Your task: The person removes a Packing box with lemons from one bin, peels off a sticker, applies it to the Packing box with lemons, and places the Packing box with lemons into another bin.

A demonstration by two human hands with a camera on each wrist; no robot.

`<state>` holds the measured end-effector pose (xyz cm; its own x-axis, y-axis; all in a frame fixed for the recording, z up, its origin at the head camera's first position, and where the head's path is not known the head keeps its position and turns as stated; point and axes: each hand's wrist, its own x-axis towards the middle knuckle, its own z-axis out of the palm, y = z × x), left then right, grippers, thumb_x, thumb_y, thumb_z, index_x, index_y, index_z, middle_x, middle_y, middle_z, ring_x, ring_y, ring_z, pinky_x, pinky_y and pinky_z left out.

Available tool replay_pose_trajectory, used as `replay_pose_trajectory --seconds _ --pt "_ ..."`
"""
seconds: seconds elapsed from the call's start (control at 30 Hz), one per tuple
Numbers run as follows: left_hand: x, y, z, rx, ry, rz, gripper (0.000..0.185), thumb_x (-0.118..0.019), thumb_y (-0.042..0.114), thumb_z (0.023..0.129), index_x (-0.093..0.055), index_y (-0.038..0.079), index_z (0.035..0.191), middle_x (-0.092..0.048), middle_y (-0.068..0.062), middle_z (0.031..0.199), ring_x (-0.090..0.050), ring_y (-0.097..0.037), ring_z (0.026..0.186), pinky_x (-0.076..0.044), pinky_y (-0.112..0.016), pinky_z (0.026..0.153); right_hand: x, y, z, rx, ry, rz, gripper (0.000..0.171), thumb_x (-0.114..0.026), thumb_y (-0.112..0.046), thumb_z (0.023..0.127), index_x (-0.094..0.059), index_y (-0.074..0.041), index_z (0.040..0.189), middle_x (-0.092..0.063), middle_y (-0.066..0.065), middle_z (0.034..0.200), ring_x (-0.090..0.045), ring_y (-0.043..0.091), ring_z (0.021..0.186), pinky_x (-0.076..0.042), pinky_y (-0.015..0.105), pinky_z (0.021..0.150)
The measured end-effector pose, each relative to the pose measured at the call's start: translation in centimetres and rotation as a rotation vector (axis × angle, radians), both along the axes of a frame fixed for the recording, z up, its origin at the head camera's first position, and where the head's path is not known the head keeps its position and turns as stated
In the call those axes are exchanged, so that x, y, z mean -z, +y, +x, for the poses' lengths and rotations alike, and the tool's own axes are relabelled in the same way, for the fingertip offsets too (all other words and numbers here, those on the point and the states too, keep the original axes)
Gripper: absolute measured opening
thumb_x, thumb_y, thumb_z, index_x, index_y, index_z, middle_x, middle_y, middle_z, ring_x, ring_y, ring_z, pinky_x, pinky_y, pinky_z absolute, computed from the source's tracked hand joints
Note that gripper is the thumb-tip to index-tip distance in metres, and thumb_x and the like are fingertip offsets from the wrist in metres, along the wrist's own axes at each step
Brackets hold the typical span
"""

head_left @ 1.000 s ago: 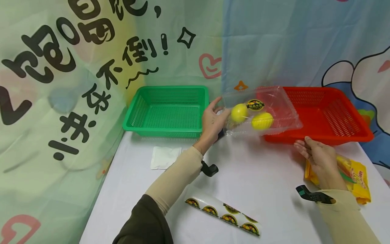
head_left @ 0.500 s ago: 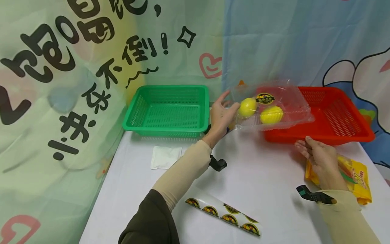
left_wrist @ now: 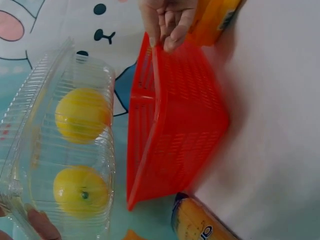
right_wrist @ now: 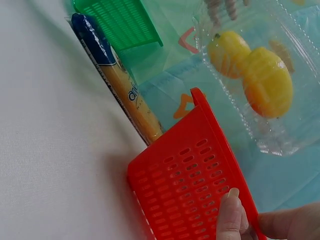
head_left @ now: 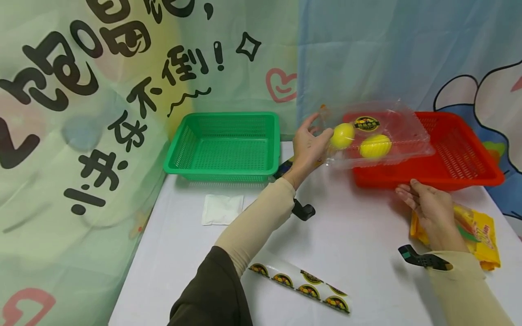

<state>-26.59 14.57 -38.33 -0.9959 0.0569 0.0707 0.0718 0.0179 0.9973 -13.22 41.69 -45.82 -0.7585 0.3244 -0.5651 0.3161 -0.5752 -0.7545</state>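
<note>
Our left hand (head_left: 308,146) grips the end of a clear box (head_left: 377,136) with two lemons (head_left: 375,146), holding it above the red basket (head_left: 461,158). Our right hand (head_left: 428,209) rests relaxed and empty on the desk (head_left: 346,235), just before that basket.

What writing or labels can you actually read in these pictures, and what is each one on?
"不倒!": big black characters on the backdrop cloth; the rest are cut off or too stylised to read surely.
Round sticker on the clear box: too small.
Sticker strip: too small.
Yellow packet: blurred.
Long blue and yellow package: letters partly hidden, unreadable.
</note>
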Motion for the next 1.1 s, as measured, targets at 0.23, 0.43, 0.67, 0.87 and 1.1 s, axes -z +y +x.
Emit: replay_pose_trajectory --seconds 0.23,0.43,0.67,0.87,1.1 --pt "0.2 1.3 -0.4 -0.002 -0.022 0.012 0.059 -0.073 0.019 0.087 -0.058 0.024 0.144 -0.065 -0.005 0.133 -0.070 -0.018 0.102 -0.050 -0.020 0.060 -0.1 0.4 0.0 0.001 -0.010 -0.012 0.029 -0.082 -0.031 0.083 -0.074 -0.022 0.109 -0.079 -0.002 0.092 -0.077 0.016 0.087 -0.060 0.025 0.079" --pt "0.4 2.1 -0.6 -0.010 -0.019 0.000 0.056 -0.073 0.019 0.088 -0.059 0.025 0.142 -0.066 -0.002 0.131 -0.065 -0.011 0.111 -0.056 -0.021 0.072 0.0 0.3 -0.1 0.012 -0.013 -0.014 0.035 -0.084 -0.031 0.081 -0.074 -0.022 0.113 -0.078 -0.001 0.091 -0.077 0.017 0.087 -0.060 0.025 0.079" --pt "0.6 3.4 -1.0 -0.004 -0.017 -0.022 0.056 -0.073 0.020 0.087 -0.060 0.029 0.141 -0.067 -0.001 0.131 -0.063 -0.009 0.117 -0.055 -0.020 0.070 0.1 0.1 -0.2 0.015 -0.017 0.006 0.033 -0.082 -0.031 0.083 -0.073 -0.022 0.113 -0.078 -0.002 0.091 -0.077 0.016 0.086 -0.059 0.024 0.079" --pt "0.8 4.2 -1.0 0.003 -0.028 -0.010 0.057 -0.072 0.018 0.088 -0.058 0.027 0.142 -0.068 -0.004 0.130 -0.064 -0.010 0.115 -0.056 -0.021 0.064 0.1 0.0 -0.1 0.027 -0.026 0.016 0.035 -0.082 -0.032 0.082 -0.073 -0.023 0.114 -0.078 -0.002 0.091 -0.077 0.016 0.086 -0.060 0.025 0.079" --pt "1.3 5.0 -1.2 0.005 -0.041 -0.017 0.057 -0.072 0.021 0.088 -0.057 0.027 0.143 -0.067 -0.003 0.131 -0.064 -0.011 0.114 -0.057 -0.021 0.072 0.0 0.0 0.0 0.019 -0.027 -0.007 0.035 -0.083 -0.032 0.081 -0.073 -0.022 0.113 -0.078 -0.002 0.092 -0.077 0.016 0.088 -0.060 0.026 0.080"
